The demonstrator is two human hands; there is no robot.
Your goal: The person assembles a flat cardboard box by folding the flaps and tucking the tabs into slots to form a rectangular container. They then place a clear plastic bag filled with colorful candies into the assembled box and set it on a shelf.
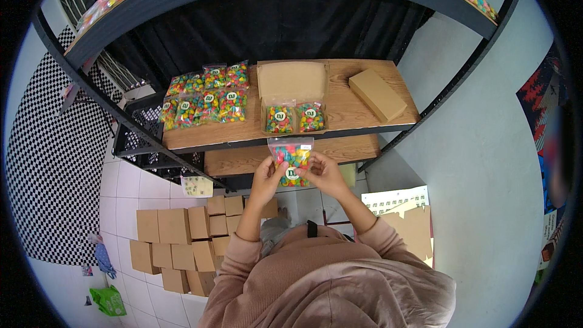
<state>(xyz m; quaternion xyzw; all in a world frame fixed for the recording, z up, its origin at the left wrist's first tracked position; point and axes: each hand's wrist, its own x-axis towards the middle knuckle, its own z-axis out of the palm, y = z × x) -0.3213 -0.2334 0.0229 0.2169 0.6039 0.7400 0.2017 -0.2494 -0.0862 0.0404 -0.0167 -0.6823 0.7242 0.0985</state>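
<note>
A clear zip bag of colourful candies (pixel 293 153) is held upright in front of me, just off the shelf's front edge. My left hand (pixel 267 176) grips its left side, and my right hand (pixel 325 176) pinches the right side. A round pale label sits low on the bag, with a small white sticker near its top. Beyond it, on the wooden shelf, stands an open cardboard box (pixel 293 82) with its lid raised. Two similar candy bags (pixel 280 119) lie side by side inside it. More filled bags (pixel 208 104) are laid in rows on the left of the shelf.
A closed brown box (pixel 378 95) lies on the right of the wooden shelf (pixel 346 115). Several cardboard boxes (pixel 175 225) cover the floor at left. A black crate (pixel 139 124) stands beside the shelf. Label sheets (pixel 395 200) and cardboard rest at right. Dark metal posts (pixel 446 91) frame the rack.
</note>
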